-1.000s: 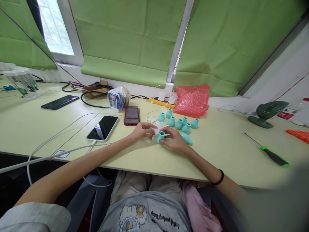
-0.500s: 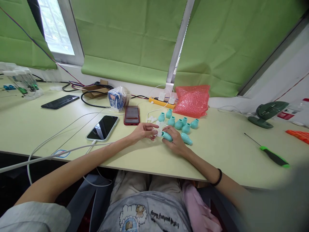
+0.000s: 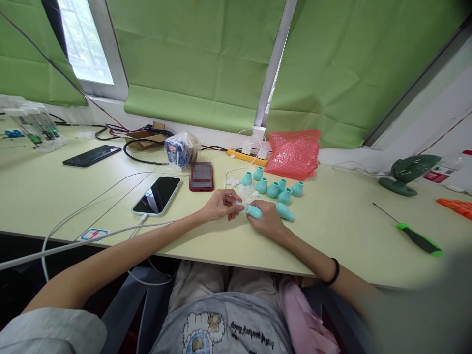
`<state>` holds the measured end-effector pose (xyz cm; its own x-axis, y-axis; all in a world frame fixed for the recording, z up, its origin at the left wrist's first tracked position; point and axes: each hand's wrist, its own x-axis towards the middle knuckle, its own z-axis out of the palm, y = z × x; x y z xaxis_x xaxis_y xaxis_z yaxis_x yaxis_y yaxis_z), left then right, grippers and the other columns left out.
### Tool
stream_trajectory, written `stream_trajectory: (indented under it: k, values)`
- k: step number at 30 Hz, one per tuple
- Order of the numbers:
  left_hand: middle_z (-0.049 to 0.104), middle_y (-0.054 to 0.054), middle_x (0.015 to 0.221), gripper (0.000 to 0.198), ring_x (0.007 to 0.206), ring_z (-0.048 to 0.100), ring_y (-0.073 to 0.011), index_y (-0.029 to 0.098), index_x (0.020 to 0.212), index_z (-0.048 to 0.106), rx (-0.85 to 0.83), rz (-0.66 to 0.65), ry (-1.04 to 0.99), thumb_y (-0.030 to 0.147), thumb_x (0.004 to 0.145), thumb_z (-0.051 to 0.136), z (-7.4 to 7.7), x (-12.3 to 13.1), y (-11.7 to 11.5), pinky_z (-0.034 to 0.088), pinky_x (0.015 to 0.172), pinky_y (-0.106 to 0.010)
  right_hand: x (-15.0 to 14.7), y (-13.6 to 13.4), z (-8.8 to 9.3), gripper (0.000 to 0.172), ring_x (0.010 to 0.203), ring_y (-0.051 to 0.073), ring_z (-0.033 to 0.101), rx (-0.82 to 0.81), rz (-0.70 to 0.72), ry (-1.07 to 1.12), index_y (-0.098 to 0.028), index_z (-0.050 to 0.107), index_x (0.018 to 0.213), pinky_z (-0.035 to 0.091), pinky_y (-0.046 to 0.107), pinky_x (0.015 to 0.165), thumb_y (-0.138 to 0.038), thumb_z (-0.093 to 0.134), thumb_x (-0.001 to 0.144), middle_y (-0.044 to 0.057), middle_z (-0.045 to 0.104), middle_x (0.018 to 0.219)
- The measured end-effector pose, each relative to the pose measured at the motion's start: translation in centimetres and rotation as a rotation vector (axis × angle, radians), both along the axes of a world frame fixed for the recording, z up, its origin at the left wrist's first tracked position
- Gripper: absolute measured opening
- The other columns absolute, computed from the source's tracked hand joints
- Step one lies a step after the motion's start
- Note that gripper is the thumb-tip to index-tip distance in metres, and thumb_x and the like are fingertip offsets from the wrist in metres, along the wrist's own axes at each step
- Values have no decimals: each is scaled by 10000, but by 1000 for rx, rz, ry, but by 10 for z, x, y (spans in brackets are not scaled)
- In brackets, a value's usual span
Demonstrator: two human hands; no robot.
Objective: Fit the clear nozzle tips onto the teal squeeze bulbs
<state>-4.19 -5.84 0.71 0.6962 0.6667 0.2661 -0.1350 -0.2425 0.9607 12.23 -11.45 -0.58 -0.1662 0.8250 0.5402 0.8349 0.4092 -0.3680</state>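
Observation:
My right hand (image 3: 268,217) is wrapped round a glossy turquoise curved tube-like piece (image 3: 254,211), its end facing left. From the other side, my left hand (image 3: 223,204) pinches a small whitish translucent piece (image 3: 239,204) against that end; whether it sits inside the opening I cannot tell. Beside my right hand lies another turquoise curved piece (image 3: 284,212). Just beyond the hands stand several turquoise bulb-shaped pieces (image 3: 273,190) with round openings on top. A pile of small white translucent parts (image 3: 244,191) lies on the table behind my fingers.
Two phones (image 3: 157,195) and a red-cased device (image 3: 201,176) lie to the left, with white cables crossing the table (image 3: 206,241). A yellow power strip (image 3: 247,156) and pink bubble-wrap bag (image 3: 295,153) are at the back. A screwdriver (image 3: 418,238) and green fan (image 3: 409,172) are right.
My left hand has come away from the pile with a small whitish piece and brought it to the end of the turquoise piece. My right hand has barely shifted.

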Motion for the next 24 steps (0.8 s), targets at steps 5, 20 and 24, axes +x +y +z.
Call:
stream_trajectory:
  k: [5,20,24]
  values:
    - [543,11,503,308,419,528,-91,96,773,490,87,-28,28,325,640,649,2,-3,-4,438,404,-193,-3,-2,4,56,549,130,473,-111,39,106,-162,548,610,371,229,537,-191,500,616,-6,532,561]
    - [533,12,549,176,475,511,-77,125,793,542,517,-37,214,287,724,544,4,-9,-11,421,467,-170,4,-1,17,131,361,56,344,-683,252,352,-149,496,528,244,176,341,-243,579,565,-72,385,394]
    - [543,-1,555,162,504,511,-91,132,777,552,655,-23,254,286,743,514,4,-9,-9,415,486,-177,8,-1,18,147,326,58,369,-827,301,412,-150,509,544,239,171,304,-266,598,557,-65,413,384]
